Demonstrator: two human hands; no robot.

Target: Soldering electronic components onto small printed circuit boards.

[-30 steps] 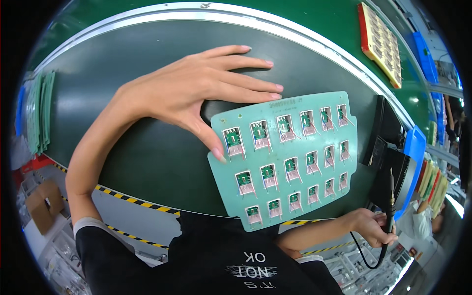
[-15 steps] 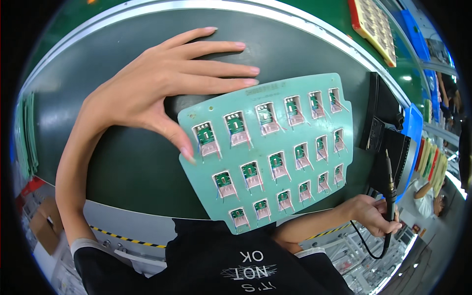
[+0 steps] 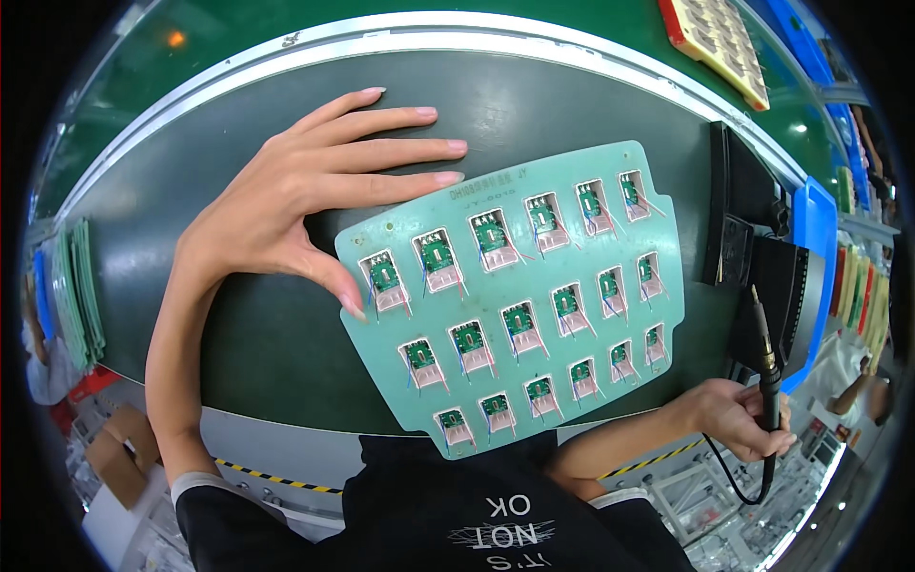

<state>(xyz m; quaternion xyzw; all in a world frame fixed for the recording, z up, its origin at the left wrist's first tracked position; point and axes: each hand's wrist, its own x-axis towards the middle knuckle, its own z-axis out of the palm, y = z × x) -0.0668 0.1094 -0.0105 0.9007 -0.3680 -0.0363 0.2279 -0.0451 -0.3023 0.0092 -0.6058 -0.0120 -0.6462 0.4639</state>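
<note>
A pale green fixture plate [image 3: 381,334] is tilted on the dark bench in front of me. Its rows of square cut-outs hold several small green circuit boards [image 3: 437,254], each with thin red and blue wires trailing toward me. My left hand [image 3: 272,191] lies at the plate's upper left corner, fingers stretched and spread. Its thumb touches the left edge, and the little finger lies along the upper edge. At the lower right, my right hand [image 3: 736,417] is wrapped round the handle of a soldering iron [image 3: 770,372]. The iron's tip points up and away, apart from the plate.
Black boxy equipment [image 3: 770,286] stands right of the plate, by a blue bin [image 3: 810,210]. The iron's black cable [image 3: 721,474] loops below my right hand. Green plates [image 3: 76,291] stand at the far left. A cream and red tray [image 3: 717,48] lies beyond the bench's metal rail [image 3: 457,40].
The whole view has shifted slightly. My left hand and the plate's left corner sit a little lower in the picture, still touching. My right hand keeps its grip on the soldering iron.
</note>
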